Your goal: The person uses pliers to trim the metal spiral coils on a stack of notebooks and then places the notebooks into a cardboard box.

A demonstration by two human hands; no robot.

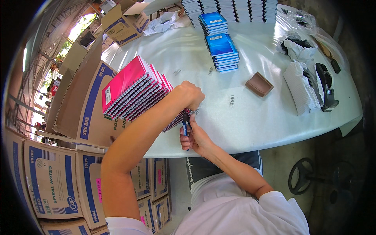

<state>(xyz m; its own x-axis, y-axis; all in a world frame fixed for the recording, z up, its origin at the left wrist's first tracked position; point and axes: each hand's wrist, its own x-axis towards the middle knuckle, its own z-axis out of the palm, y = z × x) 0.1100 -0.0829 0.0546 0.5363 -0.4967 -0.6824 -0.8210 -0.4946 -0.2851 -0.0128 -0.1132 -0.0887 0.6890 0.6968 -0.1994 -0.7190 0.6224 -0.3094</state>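
Observation:
My left hand is closed at the near end of a row of pink spiral notebooks, and appears to grip one by its corner; its fingertips are hidden. Just below it, my right hand is wrapped round blue-and-black handled pliers. The tool's head points up toward the end of a black coil binding under my left hand. My left forearm crosses in front of the pink notebooks, covering part of them. Short coil pieces lie on the white tabletop to the right and beyond.
Blue spiral notebooks are stacked farther back, before a row of white coil-bound books. A brown curved block, white paper bundle and black tool lie right. Open cartons stand left, stacked boxes below.

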